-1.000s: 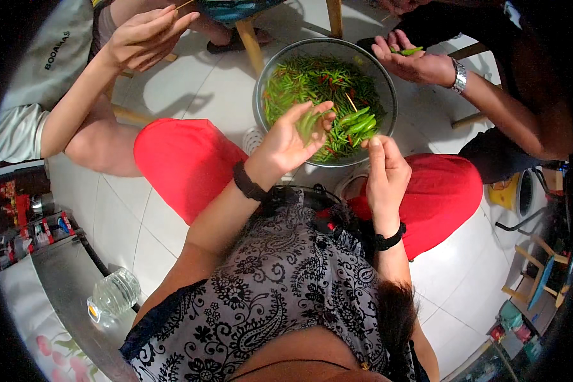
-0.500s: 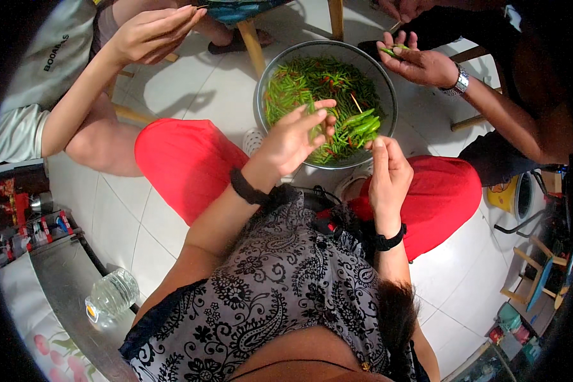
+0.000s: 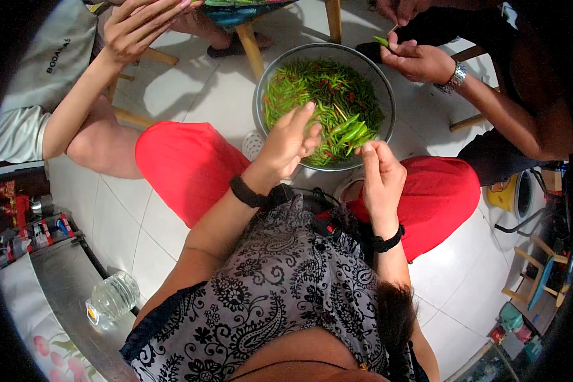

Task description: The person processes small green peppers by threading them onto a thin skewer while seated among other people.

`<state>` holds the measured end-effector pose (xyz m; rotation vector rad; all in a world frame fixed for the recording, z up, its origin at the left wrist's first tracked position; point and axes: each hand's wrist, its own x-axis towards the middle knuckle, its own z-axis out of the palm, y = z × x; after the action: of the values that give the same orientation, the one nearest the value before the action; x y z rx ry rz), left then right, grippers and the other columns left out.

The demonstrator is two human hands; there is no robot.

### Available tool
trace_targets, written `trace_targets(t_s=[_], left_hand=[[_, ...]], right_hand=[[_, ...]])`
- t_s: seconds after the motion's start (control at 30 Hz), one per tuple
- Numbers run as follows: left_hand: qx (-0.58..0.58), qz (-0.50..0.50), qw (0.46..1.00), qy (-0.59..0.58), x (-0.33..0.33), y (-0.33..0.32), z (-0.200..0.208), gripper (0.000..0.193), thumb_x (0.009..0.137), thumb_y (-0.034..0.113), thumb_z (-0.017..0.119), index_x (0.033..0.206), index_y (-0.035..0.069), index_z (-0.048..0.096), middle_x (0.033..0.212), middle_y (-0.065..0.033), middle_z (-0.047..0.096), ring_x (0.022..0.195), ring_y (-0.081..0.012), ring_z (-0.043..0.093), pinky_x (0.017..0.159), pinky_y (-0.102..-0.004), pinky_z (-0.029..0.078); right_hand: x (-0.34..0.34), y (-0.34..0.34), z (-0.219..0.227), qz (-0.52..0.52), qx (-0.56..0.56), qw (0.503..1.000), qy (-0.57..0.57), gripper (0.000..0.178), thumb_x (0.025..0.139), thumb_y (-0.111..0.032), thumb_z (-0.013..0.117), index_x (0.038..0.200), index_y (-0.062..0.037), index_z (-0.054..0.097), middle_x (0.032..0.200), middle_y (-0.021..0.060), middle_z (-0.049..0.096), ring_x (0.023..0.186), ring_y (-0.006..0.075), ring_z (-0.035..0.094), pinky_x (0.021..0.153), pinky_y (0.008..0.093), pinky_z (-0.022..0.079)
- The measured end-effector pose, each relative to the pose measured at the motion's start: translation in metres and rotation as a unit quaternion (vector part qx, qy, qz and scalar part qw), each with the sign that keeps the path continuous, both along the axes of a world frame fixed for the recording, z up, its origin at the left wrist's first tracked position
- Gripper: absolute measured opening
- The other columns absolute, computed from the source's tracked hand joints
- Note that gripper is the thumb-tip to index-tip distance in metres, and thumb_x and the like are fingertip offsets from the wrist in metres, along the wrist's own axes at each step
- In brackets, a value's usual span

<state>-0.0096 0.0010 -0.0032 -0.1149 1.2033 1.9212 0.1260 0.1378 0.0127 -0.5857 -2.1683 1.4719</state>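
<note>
Grey round basin (image 3: 370,71), set low between the knees: held a heap of green and red chillies (image 3: 293,79), its far inner wall bare. Right hand (image 3: 383,170): fingers pinched closed at the near end of skewered green chillies (image 3: 350,132), a thin stick (image 3: 340,112) protruding, over the near-right rim. Left hand (image 3: 289,141): fingers half curled over the near-left rim; whether they held anything could not be told. Clearance: narrow gap between hands; right knee (image 3: 442,191) near the rim; open floor tiles (image 3: 226,83) left of it. Co-worker's hand (image 3: 423,62): beyond the right rim, apart.
</note>
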Motion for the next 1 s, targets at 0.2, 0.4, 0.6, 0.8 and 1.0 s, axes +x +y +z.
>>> trace_targets(t_s=[0.2,0.4,0.6,0.8,1.0], left_hand=[[0.062,-0.005,0.998,-0.029,-0.002,-0.006,-0.002,0.028,0.101,0.03,0.048,0.112,0.005,0.05,0.083,-0.0024,0.05,0.066,-0.0092,0.046,0.048,-0.0168,0.033],[0.042,-0.038,0.998,-0.009,-0.002,-0.006,0.004,0.023,0.102,0.025,0.049,0.114,0.005,0.05,0.088,-0.0018,0.051,0.07,-0.0084,0.047,0.049,-0.0154,0.033],[0.047,-0.049,0.998,0.0,0.0,-0.005,0.002,0.025,0.103,0.03,0.052,0.113,0.006,0.05,0.086,0.0002,0.05,0.069,-0.006,0.047,0.048,-0.0136,0.032],[0.079,-0.024,0.996,-0.033,-0.004,-0.008,-0.004,0.026,0.101,0.036,0.054,0.103,0.011,0.05,0.079,-0.0008,0.051,0.065,-0.0057,0.048,0.047,-0.0159,0.03],[0.106,-0.027,0.991,-0.077,-0.006,-0.007,0.003,0.021,0.1,0.031,0.054,0.103,0.011,0.05,0.079,-0.003,0.053,0.064,-0.0081,0.048,0.044,-0.0169,0.03]], right_hand=[[0.0,0.0,0.004,0.0,0.029,1.0,-0.008,0.024,0.101,-0.019,0.054,0.09,0.0011,0.064,0.074,0.0018,0.063,0.072,0.0067,0.055,0.067,0.025,0.046],[0.001,0.001,-0.005,-0.009,0.012,1.0,0.001,0.025,0.101,-0.019,0.055,0.09,0.0008,0.064,0.073,0.0009,0.062,0.071,0.006,0.054,0.066,0.0238,0.045],[0.002,-0.001,0.005,-0.005,0.025,1.0,-0.019,0.024,0.101,-0.019,0.055,0.088,0.0005,0.064,0.072,0.0001,0.061,0.068,0.0055,0.052,0.063,0.0232,0.043],[0.002,-0.002,-0.004,-0.01,0.158,0.987,0.024,0.024,0.1,-0.018,0.055,0.089,0.0003,0.064,0.072,0.0026,0.062,0.067,0.0073,0.053,0.063,0.025,0.044],[0.003,-0.004,-0.003,-0.015,0.208,0.977,0.042,0.023,0.1,-0.018,0.055,0.089,0.0001,0.065,0.072,0.0053,0.063,0.067,0.0099,0.056,0.064,0.0266,0.045]])
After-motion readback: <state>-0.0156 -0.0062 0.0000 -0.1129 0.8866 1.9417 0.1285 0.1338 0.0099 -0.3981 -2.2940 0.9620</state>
